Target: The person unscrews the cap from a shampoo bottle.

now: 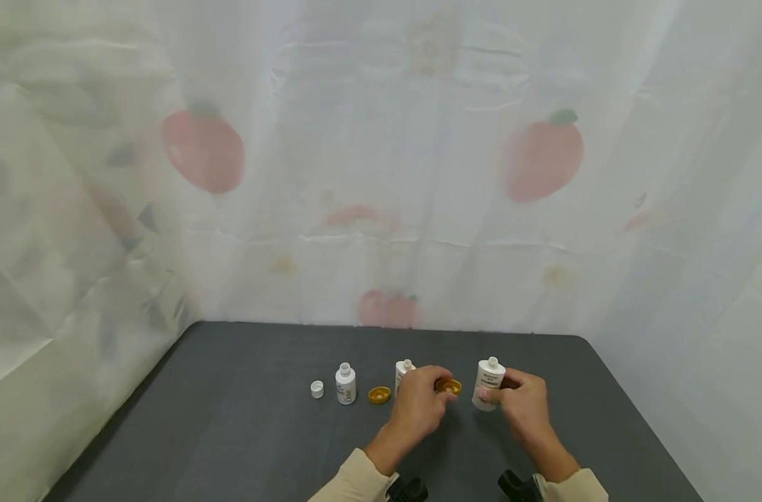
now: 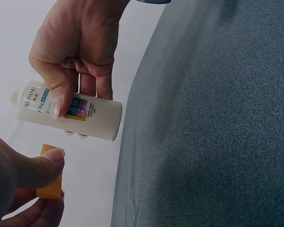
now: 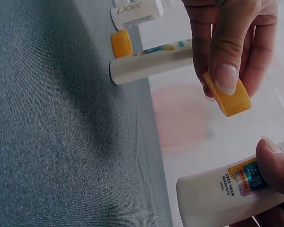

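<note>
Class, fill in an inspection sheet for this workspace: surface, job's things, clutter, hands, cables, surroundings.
Surface: dark grey table.
Job's things: white bottle, uncapped, lifted off the table; yellow cap.
Clutter: small white bottle standing open; third white bottle behind the left hand; second yellow cap; white cap.
Hands: left hand pinches the yellow cap; right hand grips the white bottle.
Cables: nothing seen.
Surroundings: pale curtain printed with red fruit.
</note>
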`<state>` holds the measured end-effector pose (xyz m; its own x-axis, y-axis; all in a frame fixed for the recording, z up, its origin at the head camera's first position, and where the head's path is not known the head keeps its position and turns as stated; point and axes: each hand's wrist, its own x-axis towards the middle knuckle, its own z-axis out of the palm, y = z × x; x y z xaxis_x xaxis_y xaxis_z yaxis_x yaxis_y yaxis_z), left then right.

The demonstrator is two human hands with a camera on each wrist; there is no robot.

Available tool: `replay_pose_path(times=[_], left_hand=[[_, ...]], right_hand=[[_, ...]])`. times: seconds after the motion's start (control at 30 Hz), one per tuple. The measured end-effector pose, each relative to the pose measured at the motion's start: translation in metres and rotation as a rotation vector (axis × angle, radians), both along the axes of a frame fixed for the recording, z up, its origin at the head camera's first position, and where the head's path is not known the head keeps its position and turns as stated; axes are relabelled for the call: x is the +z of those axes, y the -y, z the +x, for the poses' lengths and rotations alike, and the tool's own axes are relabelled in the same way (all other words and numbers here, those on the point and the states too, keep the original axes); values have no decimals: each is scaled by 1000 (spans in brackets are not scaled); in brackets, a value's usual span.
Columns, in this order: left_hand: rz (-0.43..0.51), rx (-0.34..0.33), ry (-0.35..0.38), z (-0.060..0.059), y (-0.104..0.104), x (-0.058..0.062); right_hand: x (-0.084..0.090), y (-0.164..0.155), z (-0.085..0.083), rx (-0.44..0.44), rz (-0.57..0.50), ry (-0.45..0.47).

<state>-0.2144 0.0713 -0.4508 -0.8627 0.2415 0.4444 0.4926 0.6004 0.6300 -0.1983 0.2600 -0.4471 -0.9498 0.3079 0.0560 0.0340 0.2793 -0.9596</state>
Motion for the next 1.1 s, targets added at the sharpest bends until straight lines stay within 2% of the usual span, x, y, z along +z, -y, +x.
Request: replay_pose_path(times=[0.2, 0.37, 0.77, 1.1], left_hand=[[-25, 23, -12, 0, -3, -3], [-40, 17, -19, 1, -6, -5], [-70, 41, 5, 4, -13, -6], [-88, 55, -54, 4, -15, -7]], right_hand=[[-4, 0, -3, 9, 4, -6], [-8, -1, -6, 13, 18, -12], [-12, 0, -9, 21, 24, -5], [-17, -3, -9, 28, 19, 9]])
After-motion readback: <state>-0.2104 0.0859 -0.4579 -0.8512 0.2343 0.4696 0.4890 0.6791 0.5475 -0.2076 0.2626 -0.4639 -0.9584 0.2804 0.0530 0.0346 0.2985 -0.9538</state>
